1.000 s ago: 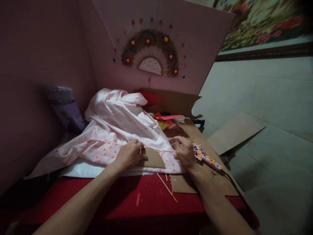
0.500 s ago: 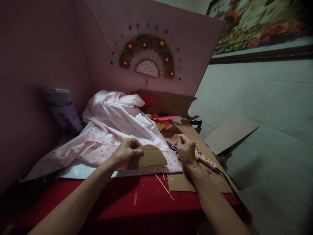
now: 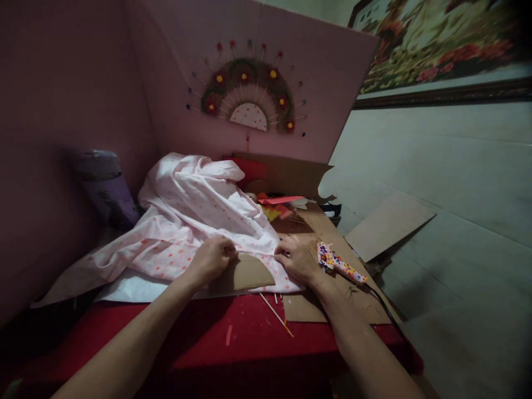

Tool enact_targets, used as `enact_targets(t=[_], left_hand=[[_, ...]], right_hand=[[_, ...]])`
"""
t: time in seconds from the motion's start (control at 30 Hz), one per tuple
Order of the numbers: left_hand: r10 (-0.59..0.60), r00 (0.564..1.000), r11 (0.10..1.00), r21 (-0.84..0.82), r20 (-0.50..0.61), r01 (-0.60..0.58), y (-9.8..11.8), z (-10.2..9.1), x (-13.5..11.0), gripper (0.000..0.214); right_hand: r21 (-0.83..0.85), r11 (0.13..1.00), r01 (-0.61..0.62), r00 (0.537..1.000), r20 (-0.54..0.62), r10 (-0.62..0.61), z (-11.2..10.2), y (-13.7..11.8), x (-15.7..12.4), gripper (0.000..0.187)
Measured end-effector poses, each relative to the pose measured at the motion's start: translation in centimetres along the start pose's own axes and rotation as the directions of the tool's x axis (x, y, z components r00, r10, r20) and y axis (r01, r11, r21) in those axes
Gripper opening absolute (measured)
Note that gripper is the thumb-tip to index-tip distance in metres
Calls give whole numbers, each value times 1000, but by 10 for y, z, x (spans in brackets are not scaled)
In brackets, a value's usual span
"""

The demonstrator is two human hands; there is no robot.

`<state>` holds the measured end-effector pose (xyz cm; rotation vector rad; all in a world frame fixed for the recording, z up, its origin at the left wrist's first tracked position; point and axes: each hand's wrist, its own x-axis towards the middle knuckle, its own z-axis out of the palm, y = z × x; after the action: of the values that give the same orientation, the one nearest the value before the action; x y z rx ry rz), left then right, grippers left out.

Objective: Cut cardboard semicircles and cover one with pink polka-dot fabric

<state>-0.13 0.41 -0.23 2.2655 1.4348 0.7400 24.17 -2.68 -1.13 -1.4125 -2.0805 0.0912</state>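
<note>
A half-round piece of cardboard lies flat on the front edge of a white fabric with pink-orange dots. My left hand is at the cardboard's upper left, with fingertips pinched together on the fabric just behind it. To the right of the cardboard, my right hand grips the fabric between thumb and fingers. Between the two hands the cloth runs in a fairly straight line. A flower-patterned glue gun with a black cord rests on a cardboard sheet beside my right hand.
Thin wooden sticks lie on the red table cover. A purple cylindrical container stands at left. Coloured paper scraps are behind the fabric. A decorated fan shape is mounted on the pink panel.
My right hand has moved left from near the glue gun onto the fabric, and the blue-handled tool beside it is now hidden. My left hand has let go of the cardboard, which now lies flat.
</note>
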Motion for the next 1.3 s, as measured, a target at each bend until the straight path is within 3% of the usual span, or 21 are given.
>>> enact_targets(t=[0.1,0.23,0.33,0.47,0.67,0.77,1.03,1.2,1.3], left_hand=[[71,992,976,210,-107,-47,0,-1,-1,16],[-25,998,924,381,-52,43,-3,-2,0,20],[-44,998,934,354,-34,53,-3,-4,2,17],[41,997,968,251,-68,-22,1,-7,2,12],[21,996,972,235,-92,1,5,-7,0,11],[-21,997,969,245,-74,38,4,-6,1,9],[-46,997,967,247,-54,58,0,-3,1,13],[-17,999,963,267,-48,29,-4,1,2,17],[2,999,971,238,-46,9,-6,2,3,16]], right_hand=[[1,1000,0,1000,-5,0,-2,-1,0,6],[-16,999,-41,999,-9,40,-4,-1,1,8],[-45,993,-105,993,-56,103,-4,2,2,19],[-46,985,-167,982,-96,162,-7,7,2,26],[39,993,-107,993,43,106,-7,8,0,6],[95,991,-93,995,46,89,-6,9,0,1],[219,972,-83,996,60,72,-6,4,0,22],[22,991,-134,973,-188,135,-19,-2,-3,42],[-36,972,-231,952,-213,218,-35,-9,-18,26]])
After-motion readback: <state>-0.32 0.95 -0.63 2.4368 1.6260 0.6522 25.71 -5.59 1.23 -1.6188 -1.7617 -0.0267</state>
